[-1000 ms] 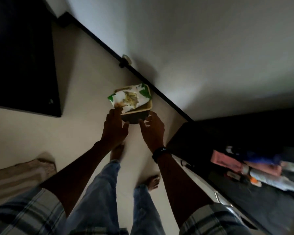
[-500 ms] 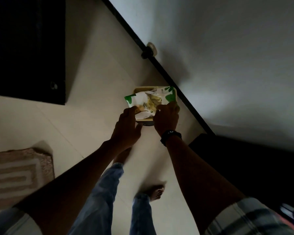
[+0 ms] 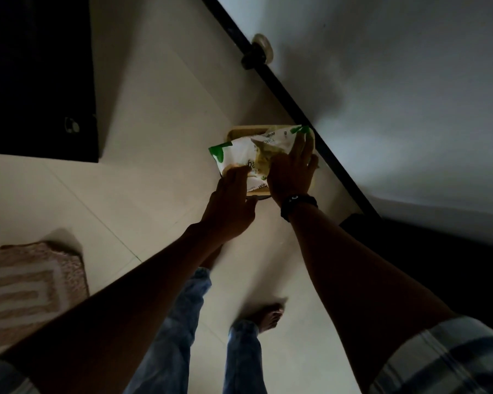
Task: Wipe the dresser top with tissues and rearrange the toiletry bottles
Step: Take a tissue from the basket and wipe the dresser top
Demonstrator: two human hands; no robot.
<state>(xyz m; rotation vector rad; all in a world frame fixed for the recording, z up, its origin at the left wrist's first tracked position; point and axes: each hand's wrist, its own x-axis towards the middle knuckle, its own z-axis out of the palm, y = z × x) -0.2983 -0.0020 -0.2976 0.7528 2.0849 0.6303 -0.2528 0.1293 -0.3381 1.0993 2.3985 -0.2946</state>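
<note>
**A:** Both hands at the pack (image 3: 239, 156), from the head view?

**B:** Yes. It lies on a tray (image 3: 241, 131) on the floor (image 3: 154, 200), just beside the dark skirting (image 3: 296, 101). The left hand (image 3: 231, 203) rests straight fingers on its near corner and grips nothing. The right hand (image 3: 289, 174) is spread over the opening. I cannot tell whether it pinches a tissue underneath.

**A:** How to draw one cleanly?

**B:** I'd pin the pack with the left, pinch one sheet, and pull slowly upward so the pack stays down.
</note>
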